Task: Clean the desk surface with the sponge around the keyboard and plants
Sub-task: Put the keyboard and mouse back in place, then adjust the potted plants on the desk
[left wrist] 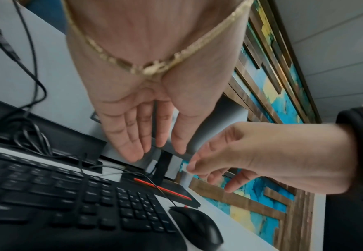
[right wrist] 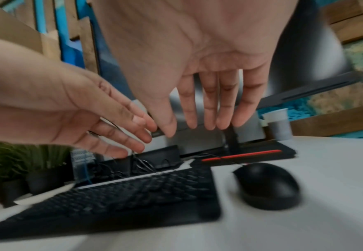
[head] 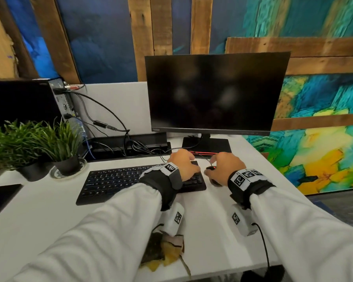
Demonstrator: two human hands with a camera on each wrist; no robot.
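Observation:
A black keyboard [head: 120,184] [left wrist: 58,195] [right wrist: 133,191] lies on the white desk [head: 49,216]. Two potted plants [head: 61,143] [right wrist: 15,161] stand at its left. My left hand [head: 183,161] [left wrist: 146,135] hovers over the keyboard's right end, fingers straight and holding nothing. My right hand [head: 224,165] [right wrist: 206,101] hovers just above the black mouse [head: 210,168] [left wrist: 197,227] [right wrist: 266,183], fingers spread and relaxed, not touching it. A worn yellow and dark sponge [head: 163,253] lies near the desk's front edge, partly hidden under my left forearm.
A dark monitor [head: 216,92] stands behind the hands on a flat base [head: 207,145] with a red stripe. Tangled cables [head: 130,147] lie behind the keyboard. A cup [right wrist: 277,124] sits by the monitor. A dark flat device [head: 0,196] lies at the left edge.

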